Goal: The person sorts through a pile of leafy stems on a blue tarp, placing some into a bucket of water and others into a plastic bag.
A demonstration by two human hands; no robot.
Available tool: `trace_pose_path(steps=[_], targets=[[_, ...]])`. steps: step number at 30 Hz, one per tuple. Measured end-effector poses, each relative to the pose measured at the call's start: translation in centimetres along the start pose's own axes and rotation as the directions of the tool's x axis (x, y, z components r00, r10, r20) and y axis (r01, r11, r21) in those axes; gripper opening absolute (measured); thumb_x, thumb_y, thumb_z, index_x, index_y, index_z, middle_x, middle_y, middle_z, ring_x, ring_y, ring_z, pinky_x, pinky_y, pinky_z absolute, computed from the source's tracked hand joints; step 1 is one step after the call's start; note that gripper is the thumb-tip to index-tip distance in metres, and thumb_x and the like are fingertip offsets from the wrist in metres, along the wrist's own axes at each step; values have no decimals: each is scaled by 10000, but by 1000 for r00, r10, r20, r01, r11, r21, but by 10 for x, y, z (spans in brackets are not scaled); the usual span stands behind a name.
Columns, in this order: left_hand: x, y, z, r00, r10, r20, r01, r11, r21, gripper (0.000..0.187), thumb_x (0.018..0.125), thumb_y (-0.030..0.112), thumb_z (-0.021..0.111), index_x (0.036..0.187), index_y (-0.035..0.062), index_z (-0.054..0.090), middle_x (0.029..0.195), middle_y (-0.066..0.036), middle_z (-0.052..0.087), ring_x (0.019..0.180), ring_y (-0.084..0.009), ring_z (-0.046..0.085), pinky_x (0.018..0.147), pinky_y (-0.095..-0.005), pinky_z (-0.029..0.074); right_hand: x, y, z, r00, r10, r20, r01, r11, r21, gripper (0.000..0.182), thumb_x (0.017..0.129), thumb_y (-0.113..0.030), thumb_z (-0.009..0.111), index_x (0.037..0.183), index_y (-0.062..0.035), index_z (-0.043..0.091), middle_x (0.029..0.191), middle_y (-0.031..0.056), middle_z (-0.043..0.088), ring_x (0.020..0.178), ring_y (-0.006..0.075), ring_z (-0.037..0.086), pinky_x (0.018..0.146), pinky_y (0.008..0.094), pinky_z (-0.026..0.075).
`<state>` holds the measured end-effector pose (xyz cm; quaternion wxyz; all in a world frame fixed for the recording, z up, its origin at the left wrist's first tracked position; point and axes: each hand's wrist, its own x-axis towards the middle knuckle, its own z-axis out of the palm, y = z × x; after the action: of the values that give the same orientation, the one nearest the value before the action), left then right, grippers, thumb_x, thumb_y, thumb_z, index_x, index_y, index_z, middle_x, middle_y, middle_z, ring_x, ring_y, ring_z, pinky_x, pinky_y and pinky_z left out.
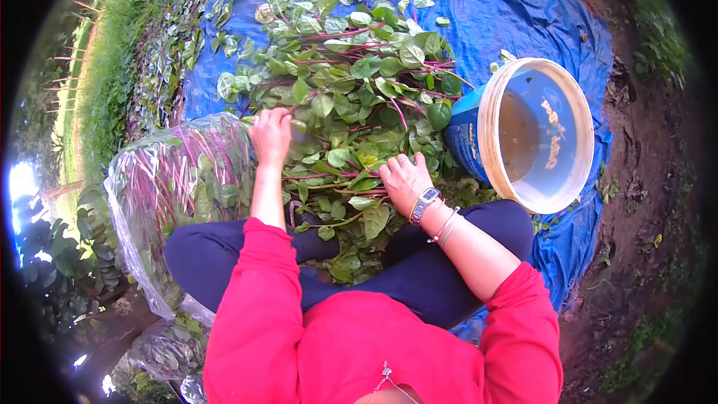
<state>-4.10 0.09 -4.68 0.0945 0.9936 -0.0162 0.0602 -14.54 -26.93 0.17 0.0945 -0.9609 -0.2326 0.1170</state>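
A heap of Malabar spinach (pixel 366 67), with green leaves and reddish-purple stems, spreads in front of my crossed legs. My left hand (pixel 271 137) is at the heap's left edge, its fingers pinched on a Malabar spinach stem whose leaves point right. On the near right side of the heap, my right hand (pixel 405 182) is closed over purple stems, with a watch on that wrist. To the left, a clear plastic bag (pixel 187 164) is packed with purple stems lying side by side; it is close beside my left forearm.
A blue bucket (pixel 490 131) with a pale rim leans toward me on the right, some murky liquid inside. The blue tarp (pixel 516 0) lies under the heap. Bare soil (pixel 643 164) borders it on the right, grass (pixel 149 22) on the left. Another plastic-wrapped bundle (pixel 164 352) sits at lower left.
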Motion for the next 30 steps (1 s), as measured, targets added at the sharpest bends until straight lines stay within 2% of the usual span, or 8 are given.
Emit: trace_pose_path(steps=[9,11,13,18,23,24,27,30], targets=[[-23,87,-12,998,66,-4,-54,772,-633,134,775,154,628,863,60,591,781,-57,590,662,-178,586,590,-302,458,1,5,0,974,-60,-217,57,998,-20,146,735,-121,505,876,-99,534,855,54,515,895,223,507,851,503,362],[-15,82,-15,951,-254,176,294,564,-772,191,806,183,619,905,28,567,775,-42,590,653,-123,567,551,-264,451,0,4,4,973,-81,-217,81,997,-9,140,740,-128,504,874,-106,539,879,59,516,912,226,503,873,514,349],[-6,82,-19,881,-407,240,312,119,-943,173,874,146,514,971,3,493,834,-74,541,675,-138,559,581,-277,512,-1,2,1,978,-90,-188,93,996,7,142,739,-132,507,874,-109,543,897,61,516,931,231,497,882,516,343],[-8,78,-15,740,-510,438,178,-480,-859,91,885,41,396,909,10,479,866,-100,513,745,-215,569,666,-384,550,3,1,2,967,-150,-208,151,989,-11,139,735,-145,517,867,-114,548,942,68,516,995,246,476,921,526,316],[-57,105,-5,695,-290,658,422,-576,-700,98,851,19,458,924,-39,487,889,-130,525,805,-253,570,740,-408,535,8,0,1,882,-204,-425,242,969,39,138,738,-160,522,867,-111,531,951,87,512,1028,254,470,960,534,283],[-63,105,-6,659,-201,724,501,-600,-623,161,839,26,482,993,-14,461,967,-123,493,826,-235,552,736,-400,539,6,0,-1,951,-202,-235,209,978,5,148,750,-154,511,889,-108,522,902,85,524,957,247,509,948,517,301],[-51,95,-9,688,-440,577,537,-227,-813,277,819,38,517,1082,28,429,1043,-113,455,869,-215,529,717,-362,528,2,-1,2,972,-227,-61,231,971,59,144,765,-145,493,903,-108,514,835,69,536,866,234,537,896,485,343],[-25,48,38,837,-526,-154,235,598,-767,325,810,68,528,1125,45,451,1014,-106,513,859,-191,547,705,-277,464,-4,-1,11,945,-296,-140,306,950,57,115,773,-162,482,874,-123,518,763,40,544,798,216,544,800,435,375]])
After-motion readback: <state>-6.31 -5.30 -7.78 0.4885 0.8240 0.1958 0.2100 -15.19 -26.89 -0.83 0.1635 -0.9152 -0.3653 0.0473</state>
